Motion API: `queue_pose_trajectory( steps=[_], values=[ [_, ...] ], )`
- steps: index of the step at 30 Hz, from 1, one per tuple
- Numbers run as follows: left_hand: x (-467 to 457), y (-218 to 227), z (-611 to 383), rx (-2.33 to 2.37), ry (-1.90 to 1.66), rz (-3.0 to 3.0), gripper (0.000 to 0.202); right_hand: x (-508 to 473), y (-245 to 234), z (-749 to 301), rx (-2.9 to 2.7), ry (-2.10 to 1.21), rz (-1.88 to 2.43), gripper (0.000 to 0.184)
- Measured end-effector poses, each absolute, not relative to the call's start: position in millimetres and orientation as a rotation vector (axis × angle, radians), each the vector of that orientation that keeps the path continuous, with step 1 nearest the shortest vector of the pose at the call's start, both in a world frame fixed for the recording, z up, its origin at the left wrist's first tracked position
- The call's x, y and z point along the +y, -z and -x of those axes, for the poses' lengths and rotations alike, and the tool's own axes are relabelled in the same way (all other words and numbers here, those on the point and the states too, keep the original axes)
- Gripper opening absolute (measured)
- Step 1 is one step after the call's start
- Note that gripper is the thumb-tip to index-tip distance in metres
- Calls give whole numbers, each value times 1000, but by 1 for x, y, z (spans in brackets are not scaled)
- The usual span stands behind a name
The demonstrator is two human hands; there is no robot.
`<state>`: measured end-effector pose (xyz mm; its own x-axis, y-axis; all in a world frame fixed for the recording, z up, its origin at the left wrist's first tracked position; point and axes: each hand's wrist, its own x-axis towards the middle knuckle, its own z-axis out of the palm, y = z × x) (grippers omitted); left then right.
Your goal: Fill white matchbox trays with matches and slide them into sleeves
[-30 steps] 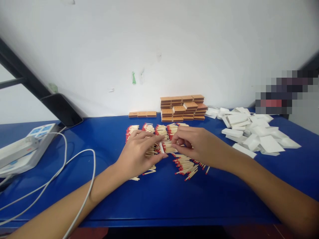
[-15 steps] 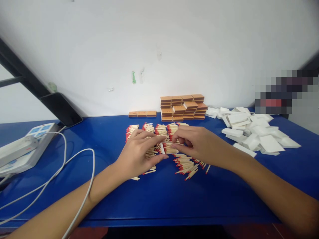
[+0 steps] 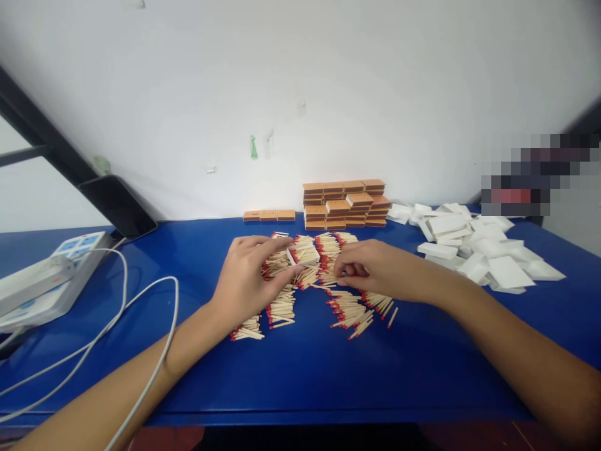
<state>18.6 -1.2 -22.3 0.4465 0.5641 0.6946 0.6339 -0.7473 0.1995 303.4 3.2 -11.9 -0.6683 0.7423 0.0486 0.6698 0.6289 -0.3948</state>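
Note:
Red-tipped matches (image 3: 350, 310) lie in bundles across the middle of a blue table (image 3: 300, 376). My left hand (image 3: 244, 279) pinches a white inner matchbox tray (image 3: 303, 253) filled with matches, held just above the far bundles. My right hand (image 3: 370, 269) rests on the matches to the right of the tray, fingers curled in a pinch on several loose matches. More bundles (image 3: 282, 307) show below my left hand.
Brown matchboxes (image 3: 345, 203) are stacked against the wall, with a short row (image 3: 269, 215) to their left. White empty trays (image 3: 474, 247) are heaped at the right. A power strip (image 3: 44, 279) and white cables (image 3: 141, 326) lie at the left, beside a dark phone (image 3: 117, 203).
My left hand has carried the filled tray up and away from me, leftward. My right hand let go of the tray and dropped onto the loose matches.

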Motion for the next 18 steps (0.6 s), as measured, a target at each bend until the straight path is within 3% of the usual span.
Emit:
queue_pose_trajectory(
  steps=[5,18],
  values=[
    [-3,25,-21,-1058,1172,2626,41,-2,11,-296,-2641,-560,1241,16],
    [-1,29,-20,-1041,1136,2669,39,0,15,-303,-2634,-601,1298,9]
  ],
)
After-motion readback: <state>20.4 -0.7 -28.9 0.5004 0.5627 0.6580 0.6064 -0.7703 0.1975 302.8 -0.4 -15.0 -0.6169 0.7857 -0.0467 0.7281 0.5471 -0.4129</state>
